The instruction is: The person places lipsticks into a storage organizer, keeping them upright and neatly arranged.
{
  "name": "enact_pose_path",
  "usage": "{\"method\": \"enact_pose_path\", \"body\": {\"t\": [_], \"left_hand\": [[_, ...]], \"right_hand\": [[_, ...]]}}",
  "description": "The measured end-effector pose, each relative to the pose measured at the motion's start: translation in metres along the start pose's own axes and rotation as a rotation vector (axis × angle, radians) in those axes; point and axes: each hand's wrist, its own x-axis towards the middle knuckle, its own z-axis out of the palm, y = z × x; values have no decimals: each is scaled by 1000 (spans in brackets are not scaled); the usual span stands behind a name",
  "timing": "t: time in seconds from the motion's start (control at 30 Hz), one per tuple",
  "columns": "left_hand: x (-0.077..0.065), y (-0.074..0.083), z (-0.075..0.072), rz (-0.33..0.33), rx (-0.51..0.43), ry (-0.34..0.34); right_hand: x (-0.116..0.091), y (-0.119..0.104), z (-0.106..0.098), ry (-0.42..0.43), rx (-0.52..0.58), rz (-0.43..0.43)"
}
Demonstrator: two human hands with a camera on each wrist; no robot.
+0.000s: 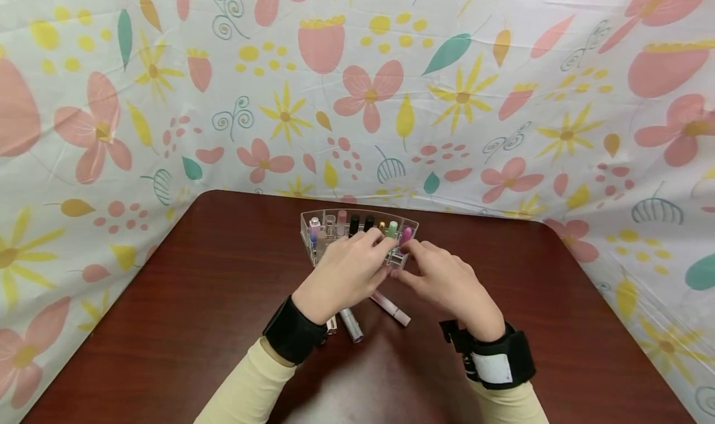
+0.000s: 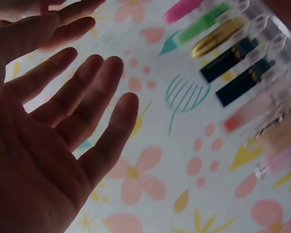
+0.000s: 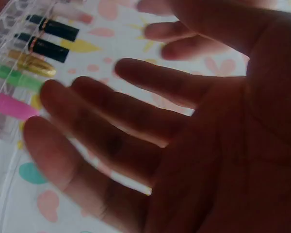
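Nearest on the tabletop [image 1: 234,300], a silver tube [image 1: 351,325] and a pale pink tube [image 1: 393,310] lie loose; beyond, the left hand [image 1: 347,270] and right hand [image 1: 451,282] meet, fingers uncurled, nothing visible in either grip. Near the far edge, a clear, fan-shaped organizer [image 1: 377,215] probably keeps its pink, green, gold and black tubes [image 1: 354,225] upright and apart

Bench [image 1: 212,287]: dark reddish-brown top with wood grain; far corners rounded; pale glare on the near central area.
Organizer [image 1: 305,230]: clear, fan-shaped; stands near the far edge, around mid-width; front partly hidden.
Silver tube [image 1: 351,326]: lies flat, nearer the front than the organizer; upper end hidden.
Pale pink tube [image 1: 391,308]: lies flat and slanted, right of the silver tube, apart from it.
Small item [image 1: 332,326]: just left of the silver tube; mostly hidden, type unclear.
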Motion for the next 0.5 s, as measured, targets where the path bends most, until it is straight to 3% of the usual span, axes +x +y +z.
{"method": "enact_pose_path", "body": {"t": [0.27,0.5], "left_hand": [[-1,1,22,-22,12,-98],[-2,4,45,-15,5,-245]], "right_hand": [[5,-1,15,-267,-103,77],[8,5,28,-371,-99,55]]}}
